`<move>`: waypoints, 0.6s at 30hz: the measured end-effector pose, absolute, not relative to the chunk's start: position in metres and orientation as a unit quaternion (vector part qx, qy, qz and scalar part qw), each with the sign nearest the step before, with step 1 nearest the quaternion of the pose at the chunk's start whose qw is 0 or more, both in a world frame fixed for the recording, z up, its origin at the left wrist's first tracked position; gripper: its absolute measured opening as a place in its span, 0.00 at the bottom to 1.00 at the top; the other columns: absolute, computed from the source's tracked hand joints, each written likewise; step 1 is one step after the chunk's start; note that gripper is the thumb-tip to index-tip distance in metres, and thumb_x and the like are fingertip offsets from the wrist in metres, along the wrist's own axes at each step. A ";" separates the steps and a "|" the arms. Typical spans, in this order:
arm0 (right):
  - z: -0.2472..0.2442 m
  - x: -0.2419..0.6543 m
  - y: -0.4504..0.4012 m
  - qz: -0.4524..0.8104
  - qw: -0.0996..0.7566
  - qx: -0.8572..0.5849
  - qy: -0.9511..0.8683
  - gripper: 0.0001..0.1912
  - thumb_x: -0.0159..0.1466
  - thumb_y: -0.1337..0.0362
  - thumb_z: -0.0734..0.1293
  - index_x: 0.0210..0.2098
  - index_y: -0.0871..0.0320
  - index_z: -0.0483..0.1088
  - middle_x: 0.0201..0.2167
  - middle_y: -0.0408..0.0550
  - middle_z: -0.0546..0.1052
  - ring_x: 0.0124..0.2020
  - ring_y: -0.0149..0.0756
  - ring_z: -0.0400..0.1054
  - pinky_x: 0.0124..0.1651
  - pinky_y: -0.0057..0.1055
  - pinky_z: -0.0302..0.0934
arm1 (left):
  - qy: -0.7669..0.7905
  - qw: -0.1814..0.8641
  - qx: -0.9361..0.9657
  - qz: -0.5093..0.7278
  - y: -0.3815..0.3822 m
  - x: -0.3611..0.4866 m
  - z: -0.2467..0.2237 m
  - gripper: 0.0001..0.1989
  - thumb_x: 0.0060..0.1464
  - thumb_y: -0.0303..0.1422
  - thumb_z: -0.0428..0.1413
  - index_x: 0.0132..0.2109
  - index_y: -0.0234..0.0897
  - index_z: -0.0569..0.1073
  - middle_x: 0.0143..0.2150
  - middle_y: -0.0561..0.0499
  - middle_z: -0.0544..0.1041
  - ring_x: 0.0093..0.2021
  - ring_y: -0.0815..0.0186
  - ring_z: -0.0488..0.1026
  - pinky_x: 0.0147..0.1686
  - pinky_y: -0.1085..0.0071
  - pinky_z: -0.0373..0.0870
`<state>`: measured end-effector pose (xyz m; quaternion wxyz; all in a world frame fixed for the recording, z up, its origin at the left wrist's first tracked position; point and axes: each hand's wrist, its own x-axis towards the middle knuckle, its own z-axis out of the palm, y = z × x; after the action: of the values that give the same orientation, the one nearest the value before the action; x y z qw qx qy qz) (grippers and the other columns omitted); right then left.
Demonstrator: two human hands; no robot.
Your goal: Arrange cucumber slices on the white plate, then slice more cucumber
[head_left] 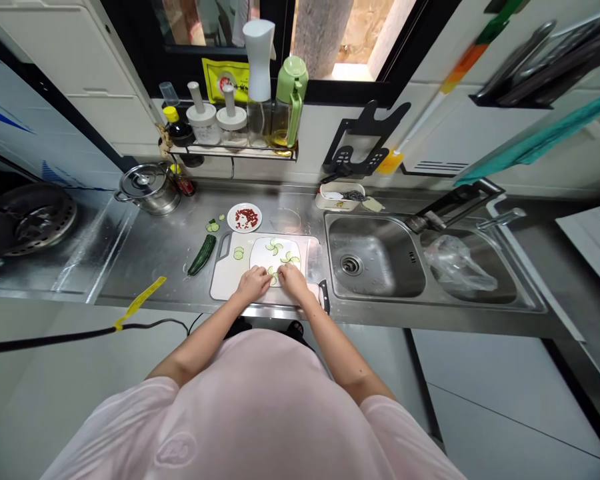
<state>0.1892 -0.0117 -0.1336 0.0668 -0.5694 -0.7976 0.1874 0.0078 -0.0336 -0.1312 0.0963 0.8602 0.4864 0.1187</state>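
Observation:
A white plate (261, 251) with thin green cucumber slices in small fan shapes lies on a pale cutting board (225, 283). Over the plate's near left edge, my left hand (254, 283) has its fingers pinched at a cucumber slice (272, 272). My right hand (291, 279) is closed beside it, at the near right of the same slices; what its fingertips hold is hidden. A few slices (239, 253) rest on the board left of the plate. A knife (324, 296) with a black handle lies at the board's right edge.
Left of the board is a cucumber piece (202, 255), with a plate of chopped red pieces (231, 217) behind. A steel pot (150, 190) stands farther left. To the right is a double sink (375, 257); a bottle rack (235, 153) hangs behind.

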 end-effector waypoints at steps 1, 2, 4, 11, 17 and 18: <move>-0.134 0.189 -0.012 0.186 0.065 -0.570 -0.798 0.10 0.66 0.67 0.58 0.38 0.58 0.71 0.37 0.51 0.71 0.39 0.36 0.61 0.37 0.27 0.51 | 0.486 0.095 0.861 0.118 -0.034 0.008 -0.131 0.15 0.62 0.36 0.46 0.47 0.43 0.76 0.39 0.46 0.71 0.40 0.63 0.63 0.37 0.68 0.63; -0.134 0.189 -0.012 0.184 0.065 -0.570 -0.798 0.10 0.66 0.67 0.58 0.38 0.58 0.71 0.37 0.51 0.71 0.40 0.37 0.61 0.37 0.27 0.51 | 0.486 0.094 0.861 0.118 -0.034 0.007 -0.131 0.15 0.62 0.36 0.46 0.47 0.43 0.75 0.39 0.46 0.71 0.40 0.63 0.63 0.37 0.68 0.62; -0.134 0.188 -0.012 0.183 0.062 -0.572 -0.797 0.10 0.66 0.67 0.58 0.39 0.58 0.70 0.37 0.51 0.71 0.40 0.37 0.61 0.37 0.27 0.51 | 0.484 0.092 0.862 0.119 -0.034 0.007 -0.131 0.15 0.62 0.36 0.46 0.48 0.43 0.75 0.39 0.46 0.71 0.40 0.63 0.63 0.36 0.69 0.62; -0.130 0.187 -0.014 0.192 0.054 -0.580 -0.790 0.11 0.67 0.67 0.57 0.39 0.58 0.70 0.38 0.51 0.70 0.40 0.37 0.60 0.37 0.28 0.51 | 0.488 0.093 0.860 0.119 -0.034 0.008 -0.131 0.15 0.62 0.36 0.46 0.47 0.43 0.76 0.39 0.46 0.71 0.40 0.63 0.63 0.37 0.68 0.62; -0.127 0.186 -0.016 0.193 0.057 -0.582 -0.788 0.12 0.67 0.66 0.56 0.40 0.59 0.70 0.38 0.51 0.70 0.41 0.37 0.60 0.38 0.28 0.50 | 0.490 0.089 0.859 0.117 -0.034 0.008 -0.131 0.15 0.62 0.35 0.46 0.47 0.43 0.76 0.39 0.47 0.71 0.39 0.64 0.63 0.36 0.69 0.62; -0.126 0.186 -0.016 0.193 0.056 -0.582 -0.788 0.12 0.67 0.66 0.56 0.40 0.59 0.70 0.38 0.51 0.70 0.41 0.37 0.60 0.38 0.27 0.50 | 0.491 0.089 0.859 0.117 -0.034 0.008 -0.131 0.15 0.62 0.35 0.46 0.47 0.43 0.76 0.39 0.46 0.71 0.39 0.64 0.64 0.36 0.69 0.62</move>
<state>0.1863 -0.0163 -0.1261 0.0557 -0.5824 -0.7878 0.1926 0.0082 -0.0338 -0.1308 0.0887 0.8590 0.4905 0.1167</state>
